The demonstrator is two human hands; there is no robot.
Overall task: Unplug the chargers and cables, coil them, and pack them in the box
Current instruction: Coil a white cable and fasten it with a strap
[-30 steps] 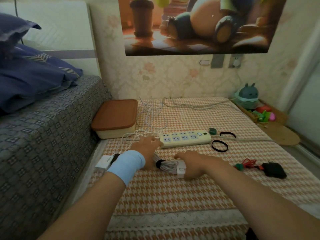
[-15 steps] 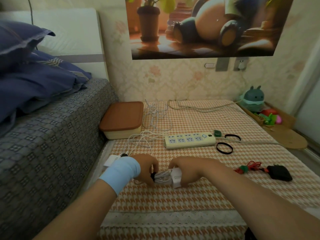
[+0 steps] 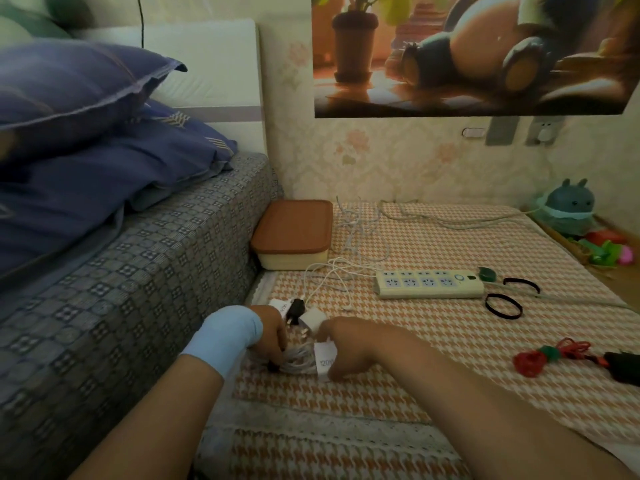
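The left hand (image 3: 272, 332) curls round 1 end of a coiled white cable bundle (image 3: 299, 362) on the orange houndstooth mat (image 3: 433, 344); the right hand (image 3: 349, 344) pinches its white rectangular charger block (image 3: 325, 358).

We see a grey checked bed (image 3: 138, 271) at left, blue pillows (image 3: 86, 98) piled on it. A poster (image 3: 467, 53) hangs on floral wallpaper (image 3: 398, 161).

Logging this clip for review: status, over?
Left hand grips coiled white cable, right hand holds white charger. Box lid on. Loose cables lie beside box.
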